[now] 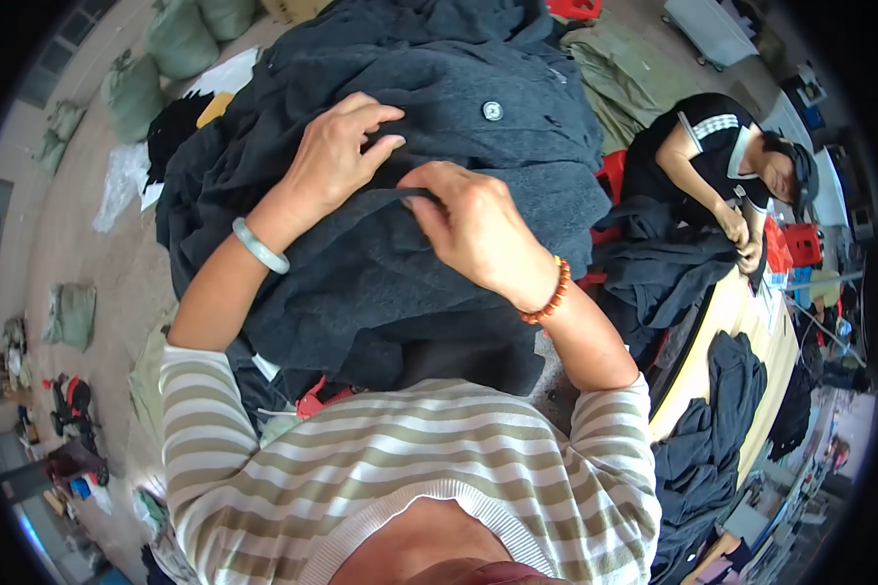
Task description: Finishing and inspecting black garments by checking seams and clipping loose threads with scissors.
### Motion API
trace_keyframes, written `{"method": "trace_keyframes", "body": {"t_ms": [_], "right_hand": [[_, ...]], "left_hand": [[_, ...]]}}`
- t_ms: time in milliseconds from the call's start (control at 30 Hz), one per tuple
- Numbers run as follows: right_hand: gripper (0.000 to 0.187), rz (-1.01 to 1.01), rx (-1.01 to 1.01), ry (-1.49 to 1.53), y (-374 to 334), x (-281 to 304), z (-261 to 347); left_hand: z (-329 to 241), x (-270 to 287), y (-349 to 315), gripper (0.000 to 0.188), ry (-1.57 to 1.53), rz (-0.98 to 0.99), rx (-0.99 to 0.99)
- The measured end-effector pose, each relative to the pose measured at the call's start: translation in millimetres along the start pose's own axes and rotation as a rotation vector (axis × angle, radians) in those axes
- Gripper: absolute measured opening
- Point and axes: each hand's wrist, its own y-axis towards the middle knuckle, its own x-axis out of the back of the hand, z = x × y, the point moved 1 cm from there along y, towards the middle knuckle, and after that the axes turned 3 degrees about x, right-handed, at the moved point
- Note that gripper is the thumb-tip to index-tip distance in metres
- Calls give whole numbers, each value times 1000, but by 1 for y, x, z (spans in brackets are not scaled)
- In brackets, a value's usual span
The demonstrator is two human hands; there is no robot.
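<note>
A dark charcoal garment (pixel 380 283) is spread over a heap of similar dark cloth in front of me. A round, light-rimmed button (pixel 493 111) shows on the cloth beyond my hands. My right hand (pixel 473 219), a beaded bracelet at its wrist, pinches a folded edge of the garment between thumb and forefinger. Just left of it, my left hand (pixel 337 151) hovers over or rests lightly on the cloth, with thumb and forefinger apart and nothing visible between them. Its other fingers are partly hidden. A pale bangle circles that wrist.
To the right a co-worker (pixel 712 161) bends over dark cloth at a pale tabletop (pixel 751 322). More dark garments (pixel 707 419) lie along that table. Stuffed green sacks (pixel 180 39) stand at the far left. Red plastic stools (pixel 610 180) show beside the heap.
</note>
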Motion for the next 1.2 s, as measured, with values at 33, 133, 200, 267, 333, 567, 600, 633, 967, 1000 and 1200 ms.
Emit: {"method": "trace_keyframes", "body": {"t_ms": [33, 133, 200, 267, 333, 567, 600, 633, 967, 1000, 1200], "right_hand": [[16, 15, -11, -12, 2, 0, -1], [16, 25, -34, -45, 6, 1, 2], [15, -13, -7, -97, 7, 1, -1], [16, 9, -3, -154, 11, -1, -5], [16, 33, -52, -93, 16, -7, -10], [16, 10, -16, 84, 15, 6, -12], [16, -19, 5, 28, 12, 8, -14], [16, -26, 7, 21, 9, 9, -15], [17, -190, 70, -190, 9, -1, -1], [16, -170, 78, -210, 9, -2, -1], [12, -68, 115, -331, 4, 2, -9]], "left_hand": [[-1, -7, 1, 26, -28, -129, 34], [-1, -12, 10, 23, -15, -318, 55], [-3, -13, 18, 21, 148, -305, -51], [4, -19, 23, 20, 353, -337, -203], [15, -20, 27, 20, 437, -348, -362], [26, -13, 31, 13, 75, -118, -156], [21, -10, 30, 9, -172, 18, 39], [8, 1, 27, 7, -355, 105, 190], [3, 8, -6, 10, -969, 158, 419], [5, 7, -8, 11, -986, 166, 426], [-22, 7, -17, 28, -669, 154, 85]]}}
